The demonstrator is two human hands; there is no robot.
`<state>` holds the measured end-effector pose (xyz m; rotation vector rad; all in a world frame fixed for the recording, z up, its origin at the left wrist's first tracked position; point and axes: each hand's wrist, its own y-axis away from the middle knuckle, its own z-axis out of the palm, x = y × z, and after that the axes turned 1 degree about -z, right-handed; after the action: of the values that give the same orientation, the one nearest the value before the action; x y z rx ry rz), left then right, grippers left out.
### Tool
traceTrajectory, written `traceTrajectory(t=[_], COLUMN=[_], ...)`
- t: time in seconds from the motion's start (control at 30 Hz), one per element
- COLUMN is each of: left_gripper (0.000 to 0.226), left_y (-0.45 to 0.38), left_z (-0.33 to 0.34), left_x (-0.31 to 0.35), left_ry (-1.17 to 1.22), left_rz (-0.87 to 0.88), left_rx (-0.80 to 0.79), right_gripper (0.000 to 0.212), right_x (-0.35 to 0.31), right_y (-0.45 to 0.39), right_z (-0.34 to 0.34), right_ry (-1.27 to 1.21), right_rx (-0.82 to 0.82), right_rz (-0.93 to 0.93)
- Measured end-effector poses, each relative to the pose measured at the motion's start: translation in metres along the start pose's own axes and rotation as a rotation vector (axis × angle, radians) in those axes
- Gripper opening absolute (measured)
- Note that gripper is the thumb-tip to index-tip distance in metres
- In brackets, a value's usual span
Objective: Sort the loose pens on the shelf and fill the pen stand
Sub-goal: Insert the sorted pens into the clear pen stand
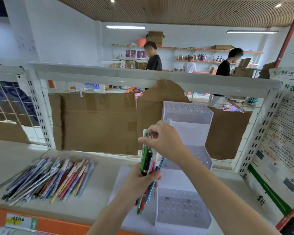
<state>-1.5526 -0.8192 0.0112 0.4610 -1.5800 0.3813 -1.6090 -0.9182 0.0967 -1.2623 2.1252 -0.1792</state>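
Pens [47, 178] heaped on white shelf [98, 192], left hand [139, 180] gripping bunch [148, 168], right hand [161, 138] pinching one, shop behind.

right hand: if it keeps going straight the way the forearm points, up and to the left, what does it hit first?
Probably the cardboard on the wire back panel. The right hand already pinches a pen top from the left hand's bunch; depth is unclear.

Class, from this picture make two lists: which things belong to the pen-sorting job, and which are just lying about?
Belong to the job:
left hand gripping a bunch of pens
right hand pinching one pen
tiered pen stand
pile of loose pens

Just lying about:
cardboard sheets
printed poster
shelf price label
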Motion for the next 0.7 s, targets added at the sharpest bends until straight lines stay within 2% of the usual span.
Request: traceTrajectory(t=[0.07, 0.17, 0.23, 0.37, 0.47, 0.7], left_gripper=[0.005, 0.001, 0.004, 0.005, 0.01, 0.008], left_y=[0.0, 0.001, -0.002, -0.008, -0.01, -0.009], left_z=[-0.001, -0.008, -0.016, -0.026, -0.028, -0.024], left_x=[-0.001, -0.005, -0.008, -0.006, -0.003, -0.002], left_ry=[-0.025, 0.065, 0.181, 0.42, 0.499, 0.466], left_rz=[-0.003, -0.049, -0.083, -0.112, -0.119, -0.121], left_rx=[-0.007, -0.005, 0.036, 0.038, 0.015, -0.021], right_gripper=[0.029, 0.021, 0.015, 0.012, 0.009, 0.012], right_x=[-0.002, 0.001, 0.01, 0.032, 0.046, 0.062], right_y=[-0.005, -0.015, -0.019, -0.017, -0.014, -0.018], right_z=[-0.008, -0.042, -0.061, -0.062, -0.05, -0.042], right_ry=[-0.137, -0.486, -0.47, -0.154, -0.101, -0.101], right_rx=[0.133, 0.415, 0.529, 0.465, 0.387, 0.338], right_rz=[0.026, 0.101, 0.085, 0.11, 0.134, 0.19])
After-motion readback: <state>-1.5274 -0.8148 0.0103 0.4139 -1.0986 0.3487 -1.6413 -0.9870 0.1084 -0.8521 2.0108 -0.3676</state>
